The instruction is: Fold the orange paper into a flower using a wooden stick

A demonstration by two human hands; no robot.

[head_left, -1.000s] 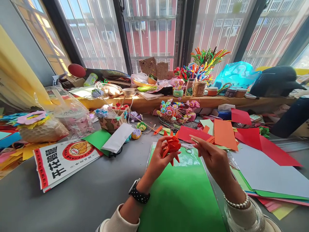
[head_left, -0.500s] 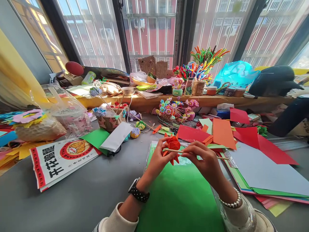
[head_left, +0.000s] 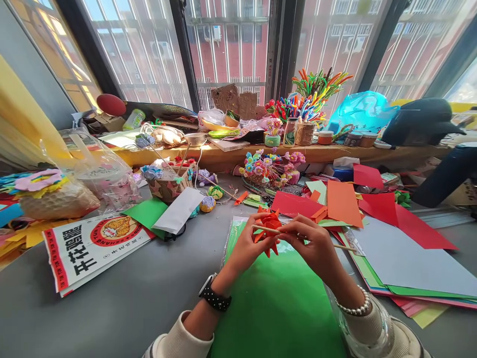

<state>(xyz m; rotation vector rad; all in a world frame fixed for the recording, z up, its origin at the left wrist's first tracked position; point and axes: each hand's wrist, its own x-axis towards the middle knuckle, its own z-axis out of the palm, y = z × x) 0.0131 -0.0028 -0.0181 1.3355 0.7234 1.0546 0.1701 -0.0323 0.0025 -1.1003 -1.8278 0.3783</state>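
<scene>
The left hand [head_left: 248,244] is gripping an orange paper flower [head_left: 267,222] from below, fingers wrapped round its base, holding it above the green sheet [head_left: 276,298]. The right hand [head_left: 312,242] is pinching a thin wooden stick [head_left: 265,229] that is lying crosswise, its tip reaching past the flower's left side and its tail poking out beyond the knuckles toward the paper pile [head_left: 406,258]. Stick and flower are touching, or very nearly; whether the stick is running under a petal or only alongside it cannot be told.

By the look of it, the folding is done: the flower is already showing spiky petals all round. What seems to be remaining is the shaping with the stick, and no petal is looking plainly curled yet. Beyond the hands, loose red and orange sheets [head_left: 343,201] are lying spread across the grey table [head_left: 122,293].
</scene>
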